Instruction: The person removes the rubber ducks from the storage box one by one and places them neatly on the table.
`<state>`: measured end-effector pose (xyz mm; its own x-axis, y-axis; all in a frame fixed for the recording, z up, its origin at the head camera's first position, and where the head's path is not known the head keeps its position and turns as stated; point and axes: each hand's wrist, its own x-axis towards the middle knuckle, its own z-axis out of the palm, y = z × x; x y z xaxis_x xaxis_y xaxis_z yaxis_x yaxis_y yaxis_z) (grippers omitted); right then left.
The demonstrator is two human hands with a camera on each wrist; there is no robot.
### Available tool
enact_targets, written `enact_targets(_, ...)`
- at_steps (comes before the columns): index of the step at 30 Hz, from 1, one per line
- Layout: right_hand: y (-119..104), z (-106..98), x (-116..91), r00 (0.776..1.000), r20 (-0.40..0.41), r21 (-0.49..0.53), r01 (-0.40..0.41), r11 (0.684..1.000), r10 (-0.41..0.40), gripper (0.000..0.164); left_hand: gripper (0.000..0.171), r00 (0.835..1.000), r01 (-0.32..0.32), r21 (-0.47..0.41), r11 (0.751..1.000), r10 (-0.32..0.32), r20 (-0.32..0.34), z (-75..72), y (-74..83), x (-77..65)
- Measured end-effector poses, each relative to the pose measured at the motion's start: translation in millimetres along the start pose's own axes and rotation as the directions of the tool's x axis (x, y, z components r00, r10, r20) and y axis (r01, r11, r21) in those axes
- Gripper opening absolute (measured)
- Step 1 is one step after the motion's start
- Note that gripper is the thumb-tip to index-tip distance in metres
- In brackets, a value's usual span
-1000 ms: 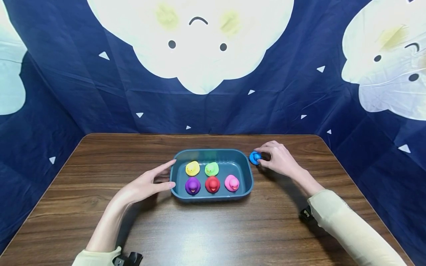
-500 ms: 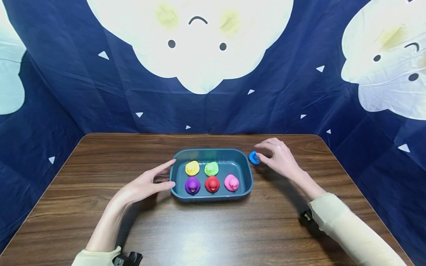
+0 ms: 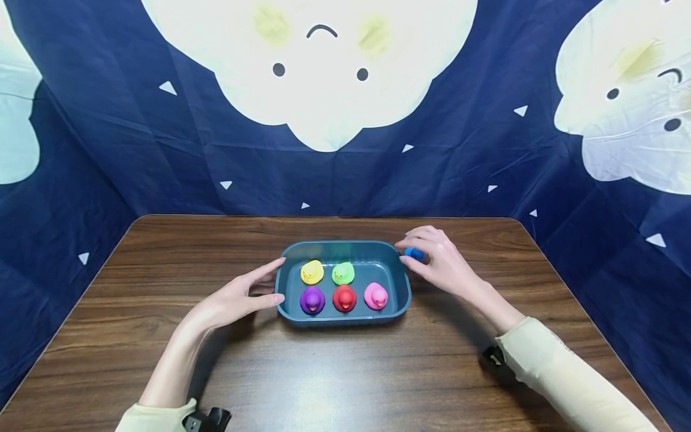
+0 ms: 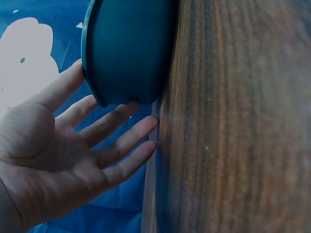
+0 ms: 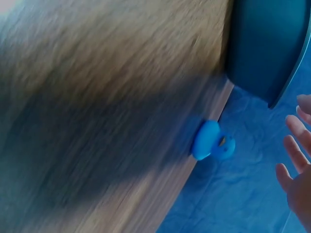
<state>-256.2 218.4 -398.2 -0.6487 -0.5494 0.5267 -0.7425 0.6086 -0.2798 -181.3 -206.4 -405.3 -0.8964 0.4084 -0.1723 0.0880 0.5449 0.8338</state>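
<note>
A blue-green plastic bin [image 3: 345,321] sits on the table holding several small toy ducks: yellow [image 3: 312,272], green [image 3: 343,273], purple [image 3: 312,300], red [image 3: 344,298] and pink [image 3: 375,296]. My left hand [image 3: 237,303] has its thumb and fingers spread against the bin's left end; the left wrist view shows fairly straight fingers touching its rim and outer wall. At the bin's right end, my right hand [image 3: 442,261] has its fingertips by the rim; contact is unclear. Below that hand a blue toy duck [image 5: 209,141] stands on the table, apart from the fingers [image 5: 295,150].
The brown wood-grain table [image 3: 270,372] ends at a far edge just behind the bin. Dark blue cloth [image 3: 345,180] with white clouds hangs behind it and at both sides.
The right hand has let go of the blue duck, lifted off it and shifted left to the bin's right rim. The left hand and the ducks in the bin have stayed put.
</note>
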Motion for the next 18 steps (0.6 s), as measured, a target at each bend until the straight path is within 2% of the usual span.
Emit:
enact_targets(7, -10, 4, 2, 0.994, 0.079, 0.028, 0.077, 0.997, -0.079, 0.024, 0.078, 1.0, -0.001, -0.002, 1.0, 0.001, -0.001, 0.1, 0.5, -0.3)
enact_targets(12, -16, 7, 2, 0.986, 0.101, 0.023, 0.134, 0.991, -0.135, 0.025, 0.078, 1.0, -0.01, -0.004, 1.0, 0.01, -0.001, 0.2, 0.3, -0.3)
enact_targets(18, -24, 10, 2, 0.976, 0.162, 0.029, 0.143, 0.989, -0.145, 0.024, 0.079, 1.0, -0.015, -0.004, 1.0, 0.015, -0.001, 0.4, -0.1, -0.3)
